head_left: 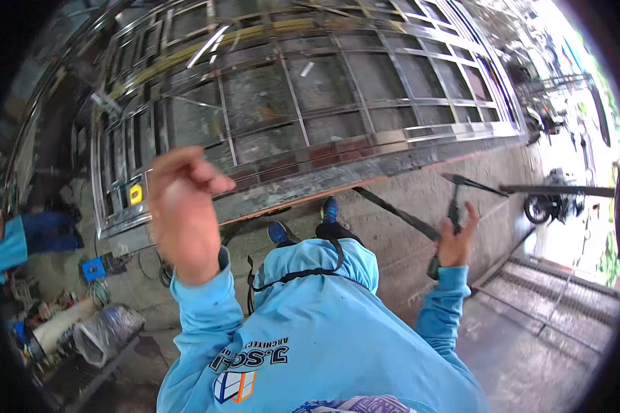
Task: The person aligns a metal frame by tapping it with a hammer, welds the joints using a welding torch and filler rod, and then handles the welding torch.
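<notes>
Both hands hang apart in front of the body: the bare left hand (186, 217) is raised, its fingers loosely bent with nothing seen between them, while the bare right hand (457, 241) has its fingers partly spread beside a dark, long-handled tool (455, 205); with the view small and blurred there, I cannot tell whether it grips the handle or only overlaps it. Just beyond the feet runs the dark, scuffed edge of a broad worktop (337, 177), and on it lies the large, silver metal frame (455, 131), with long bars and crosspieces forming a grid of openings. Judging by how it lies, the layout looks well advanced, with outer sides and most inner bars in place; whether the joints are fixed for good does not show. A yellow, compact tape measure (136, 194) sits at the frame's near left corner. Farther in, a small, pale flat piece (306, 69) and shiny, narrow metal strips (208, 47) lie askew to the grid, so placing or clearing them seems left to do. Toward the far side, long yellow bars (269, 31) cross the frame, and its openings appear uncovered.
</notes>
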Demonstrator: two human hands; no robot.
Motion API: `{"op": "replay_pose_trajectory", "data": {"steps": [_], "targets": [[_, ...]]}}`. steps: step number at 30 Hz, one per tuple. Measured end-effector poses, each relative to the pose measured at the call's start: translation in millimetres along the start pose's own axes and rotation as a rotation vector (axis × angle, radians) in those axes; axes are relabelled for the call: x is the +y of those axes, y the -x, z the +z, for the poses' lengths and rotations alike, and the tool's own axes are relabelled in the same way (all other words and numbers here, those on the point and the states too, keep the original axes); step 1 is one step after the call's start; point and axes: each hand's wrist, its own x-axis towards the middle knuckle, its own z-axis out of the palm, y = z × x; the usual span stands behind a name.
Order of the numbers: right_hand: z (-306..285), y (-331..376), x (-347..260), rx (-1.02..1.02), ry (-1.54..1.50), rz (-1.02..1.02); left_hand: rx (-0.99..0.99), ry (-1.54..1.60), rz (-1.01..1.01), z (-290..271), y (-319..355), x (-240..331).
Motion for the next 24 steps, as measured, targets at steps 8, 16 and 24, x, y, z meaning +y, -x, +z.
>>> {"op": "replay_pose_trajectory", "data": {"steps": [8, 16, 24], "targets": [[-156, 63, 124, 0.675, -0.168, 0.734, -0.205, -0.721, -0.517, 24, -29, -231], [-229, -8, 190, 0.539, -0.021, 0.883, -0.420, -1.338, -0.034, 141, -92, -431], [-242, -166, 106, 0.485, -0.087, 0.512, -0.844, -1.372, -0.274, 170, -141, -501]]}}
